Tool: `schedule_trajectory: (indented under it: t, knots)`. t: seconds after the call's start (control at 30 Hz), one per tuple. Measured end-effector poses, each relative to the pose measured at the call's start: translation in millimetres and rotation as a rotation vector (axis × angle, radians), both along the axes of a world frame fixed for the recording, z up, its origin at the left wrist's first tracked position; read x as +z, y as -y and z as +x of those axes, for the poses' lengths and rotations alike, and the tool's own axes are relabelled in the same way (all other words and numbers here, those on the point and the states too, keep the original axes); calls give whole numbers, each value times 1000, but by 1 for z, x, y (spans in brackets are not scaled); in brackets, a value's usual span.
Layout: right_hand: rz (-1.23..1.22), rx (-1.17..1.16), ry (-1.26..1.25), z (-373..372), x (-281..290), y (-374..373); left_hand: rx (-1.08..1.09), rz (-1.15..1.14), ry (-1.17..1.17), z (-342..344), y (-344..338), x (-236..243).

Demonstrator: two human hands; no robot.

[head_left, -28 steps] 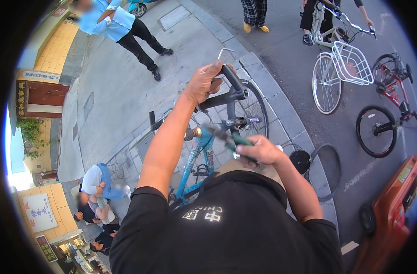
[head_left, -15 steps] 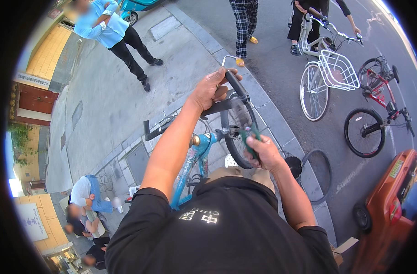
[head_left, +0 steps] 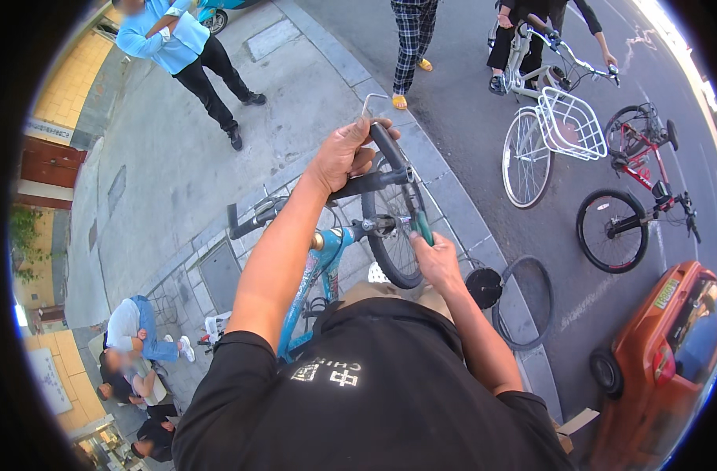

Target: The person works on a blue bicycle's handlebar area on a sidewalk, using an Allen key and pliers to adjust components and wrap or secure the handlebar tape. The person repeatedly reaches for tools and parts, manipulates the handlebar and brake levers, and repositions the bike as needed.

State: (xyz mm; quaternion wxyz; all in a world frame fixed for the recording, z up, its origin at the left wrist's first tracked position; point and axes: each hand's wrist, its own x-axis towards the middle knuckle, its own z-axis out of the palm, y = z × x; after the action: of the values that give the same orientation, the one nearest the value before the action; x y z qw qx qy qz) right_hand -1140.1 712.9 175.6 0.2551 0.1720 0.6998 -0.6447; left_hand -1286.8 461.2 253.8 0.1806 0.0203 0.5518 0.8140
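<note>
My left hand [head_left: 339, 162] is closed around the black handlebar [head_left: 368, 184] of a blue bicycle [head_left: 299, 294], near the bar's upper end. A thin, bent silver rod [head_left: 373, 96] juts out beyond its fingers; their grip hides the rod's lower part. In my right hand [head_left: 441, 265] is a green-handled tool [head_left: 423, 227], gripped from below. Its dark metal head meets or overlaps the bar's lower end; whether they touch I cannot tell. Behind both hands shows the bicycle's wheel [head_left: 395, 255].
A loose black tyre [head_left: 548, 302] lies on the kerb at right. Beyond are a white bicycle [head_left: 527, 161] held by a person, a red bicycle [head_left: 647, 180] and an orange car [head_left: 649, 353]. A person in a light blue shirt [head_left: 170, 39] stands at upper left; others sit lower left.
The tool in my right hand, blurred by motion before, now shows sharply with its head up against the handlebar. My left hand keeps its hold. The whole view has shifted slightly.
</note>
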Motion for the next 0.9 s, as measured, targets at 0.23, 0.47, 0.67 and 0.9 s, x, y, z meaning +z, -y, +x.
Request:
schedule_trajectory:
  t: [0.23,0.47,0.67,0.9]
  knots:
    - [-141,-68,140,6,-26,19,8,-59,-21,1,-6,-5]
    - [-291,-157,-36,-28,5,-5,34,-74,-20,13,-7,-11]
    - [-118,42,219,-16,14,-13,-13,-9,-73,-6,-4,-4]
    - [107,144,132,9,1,-50,171,-307,-200,-11,-45,8]
